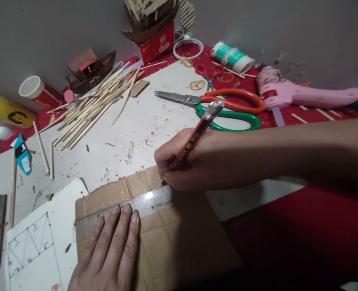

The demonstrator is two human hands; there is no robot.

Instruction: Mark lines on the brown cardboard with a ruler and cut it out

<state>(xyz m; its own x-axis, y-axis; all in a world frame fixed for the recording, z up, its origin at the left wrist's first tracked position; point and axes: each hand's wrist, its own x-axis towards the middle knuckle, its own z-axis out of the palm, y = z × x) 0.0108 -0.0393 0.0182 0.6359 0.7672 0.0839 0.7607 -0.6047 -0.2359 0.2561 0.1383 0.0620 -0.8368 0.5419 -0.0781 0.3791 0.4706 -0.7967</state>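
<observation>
Left hand (112,250), flat and not gripping anything, presses the clear ruler (124,210) onto the brown cardboard (166,242) at the near edge. Just beyond, the right hand (191,161) grasps a red pencil (193,139), with its tip at the ruler's far edge. If the pressing fingers relax, the ruler may slide and the line may bend. Farther lie scissors (224,107) and wooden sticks (90,109).

A clear plastic ruler (127,210) lies across a flat brown cardboard sheet (166,238), with the left hand (112,250) flat on it and the right hand (191,163) holding a red pencil (193,137) at its far edge. Behind the right hand lie orange-and-green-handled scissors (224,107), with a pink glue gun (300,95) to their right. A pile of thin wooden sticks (90,109) lies far left, and a white paper sheet with a drawn lattice (36,242) lies left of the cardboard.
</observation>
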